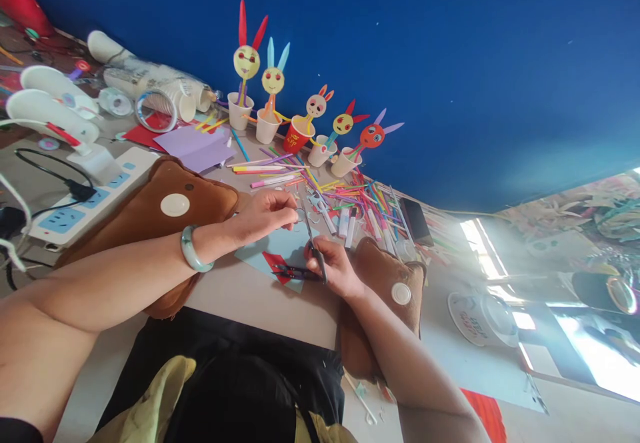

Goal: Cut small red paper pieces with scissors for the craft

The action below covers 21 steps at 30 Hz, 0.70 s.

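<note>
My right hand [334,266] is closed around the dark handles of a pair of scissors [309,228], whose blades point away from me. Close to the blade tips, my left hand [274,211] is pinched; what lies between its fingertips is too small to make out. A light blue sheet of paper [255,251] lies on the table under both hands. On it rest a piece of red paper [273,261] and a second, black cutting tool [295,272], partly hidden near my right hand. Small curled scraps [313,215] lie just beyond the scissors.
Several paper cups [269,126] with rabbit-faced figures line the blue wall. Markers [275,180] and coloured sticks [360,196] are scattered before them. Brown cushions [200,193] lie beneath my forearms. A power strip [90,196] with cables stands left; a phone [416,222] lies right.
</note>
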Each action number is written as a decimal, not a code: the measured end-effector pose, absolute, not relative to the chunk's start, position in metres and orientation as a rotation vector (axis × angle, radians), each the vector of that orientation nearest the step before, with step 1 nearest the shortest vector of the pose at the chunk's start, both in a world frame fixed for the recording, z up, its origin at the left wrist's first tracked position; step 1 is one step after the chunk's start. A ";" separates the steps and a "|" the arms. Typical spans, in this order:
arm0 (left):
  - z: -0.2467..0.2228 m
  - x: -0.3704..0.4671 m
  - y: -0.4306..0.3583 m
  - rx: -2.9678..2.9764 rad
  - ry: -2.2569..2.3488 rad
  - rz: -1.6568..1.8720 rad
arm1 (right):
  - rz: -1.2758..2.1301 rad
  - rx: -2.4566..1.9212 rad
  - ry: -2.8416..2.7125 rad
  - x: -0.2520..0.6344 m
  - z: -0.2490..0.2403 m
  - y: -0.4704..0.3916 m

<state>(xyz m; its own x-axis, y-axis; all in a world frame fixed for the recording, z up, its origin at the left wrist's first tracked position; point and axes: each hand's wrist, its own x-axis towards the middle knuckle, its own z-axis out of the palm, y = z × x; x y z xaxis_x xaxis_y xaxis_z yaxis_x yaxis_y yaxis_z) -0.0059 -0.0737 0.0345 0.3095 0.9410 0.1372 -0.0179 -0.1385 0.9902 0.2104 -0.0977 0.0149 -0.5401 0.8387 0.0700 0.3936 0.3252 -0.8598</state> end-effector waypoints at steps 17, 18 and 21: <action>0.040 -0.004 -0.076 1.406 0.906 1.079 | 1.171 -1.101 -2.053 0.210 0.015 -0.097; 0.041 -0.003 -0.076 1.394 0.907 1.082 | 1.168 -1.103 -2.051 0.210 0.015 -0.097; 0.042 -0.003 -0.076 1.361 0.907 1.090 | 1.160 -1.103 -2.050 0.211 0.014 -0.097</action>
